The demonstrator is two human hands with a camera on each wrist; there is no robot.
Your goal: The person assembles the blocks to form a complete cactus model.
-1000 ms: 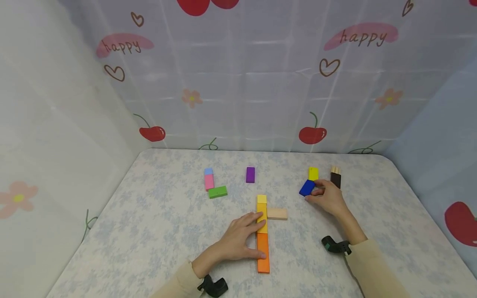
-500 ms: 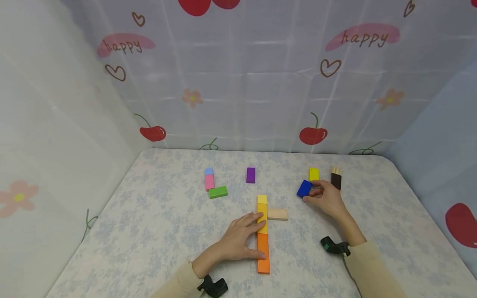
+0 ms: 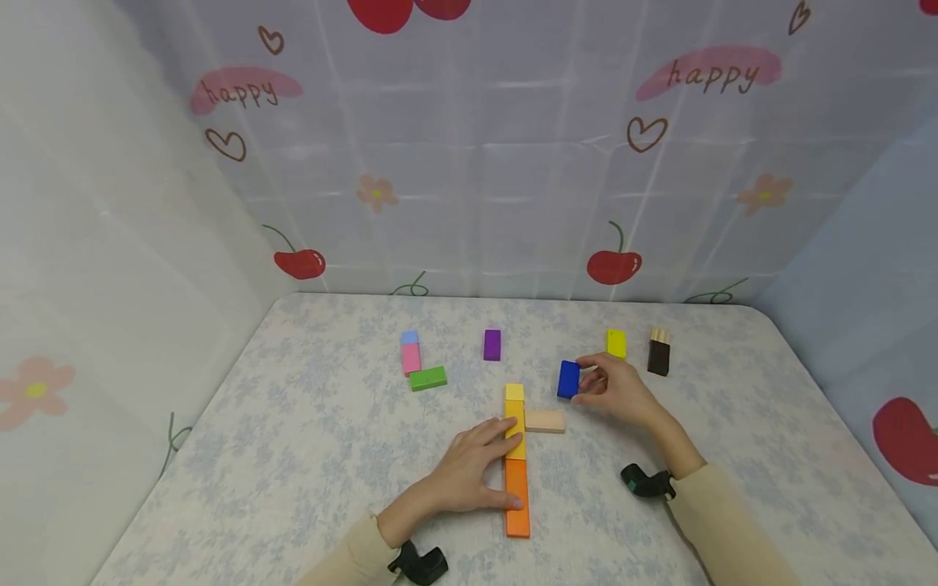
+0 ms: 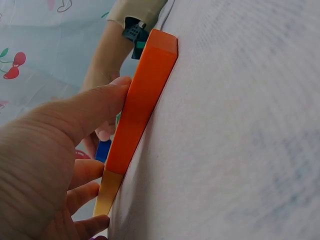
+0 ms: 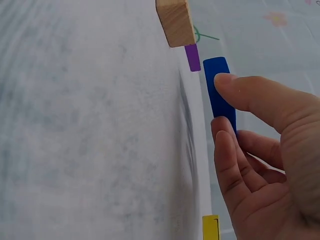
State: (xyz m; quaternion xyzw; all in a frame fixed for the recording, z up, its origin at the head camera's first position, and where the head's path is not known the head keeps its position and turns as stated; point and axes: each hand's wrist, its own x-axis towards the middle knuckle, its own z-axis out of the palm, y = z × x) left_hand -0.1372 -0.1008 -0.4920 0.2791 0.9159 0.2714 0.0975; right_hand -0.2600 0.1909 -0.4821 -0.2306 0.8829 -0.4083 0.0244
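Note:
My right hand (image 3: 619, 391) pinches a blue block (image 3: 568, 380) between thumb and fingers; in the right wrist view the blue block (image 5: 219, 92) shows a gap from the tabletop. My left hand (image 3: 472, 468) lies along a row of blocks, fingers spread and relaxed. Its thumb touches the orange block (image 3: 517, 525), and its fingertips touch the amber block (image 3: 515, 450). A small pale yellow block (image 3: 515, 392) caps the far end of this row. Against the amber block's right side lies a plain wooden block (image 3: 545, 421), sticking out sideways.
Toward the back left are a pink block (image 3: 412, 359), a light blue block (image 3: 409, 336) and a green block (image 3: 428, 378). A purple block (image 3: 493, 345) lies at the back middle. Behind my right hand are a bright yellow block (image 3: 616, 343) and a dark brown block (image 3: 659, 358) with cream ends.
My right hand has carried the blue block left, away from the bright yellow block, and turned it more upright in the head view. My left hand and the row stay put.

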